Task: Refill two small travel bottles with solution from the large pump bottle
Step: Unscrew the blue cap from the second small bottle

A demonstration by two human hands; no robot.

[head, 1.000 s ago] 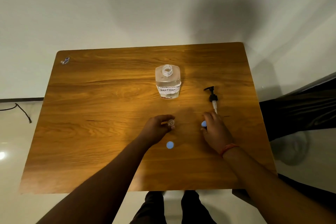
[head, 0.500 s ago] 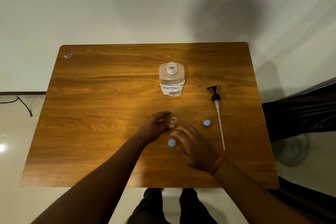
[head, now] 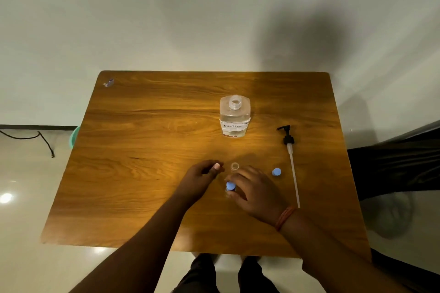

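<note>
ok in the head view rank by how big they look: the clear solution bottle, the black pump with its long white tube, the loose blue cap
1. Black pump with long white tube, longest.
2. Clear solution bottle, shorter but bulkier, so the top two are debatable.
3. Loose blue cap, clearly smallest.

1. We see a wooden counter (head: 147, 173) with a warm orange-brown grain and rounded corners, pushed up near a pale wall (head: 166, 19).
2. We spot a small bluish scrap (head: 109, 82) lying at the counter's far left corner; it is too small for us to identify.
3. We notice a black cable (head: 35, 138) trailing across the glossy floor (head: 28, 197) on the left, along a dark baseboard.
4. We make out the edge of a green round thing (head: 74, 138) peeking from behind the counter's left side.
5. We see a dark shiny cloth (head: 400, 164) on the right.
6. A broad soft shadow (head: 307, 38) falls on the wall above the counter.
</note>
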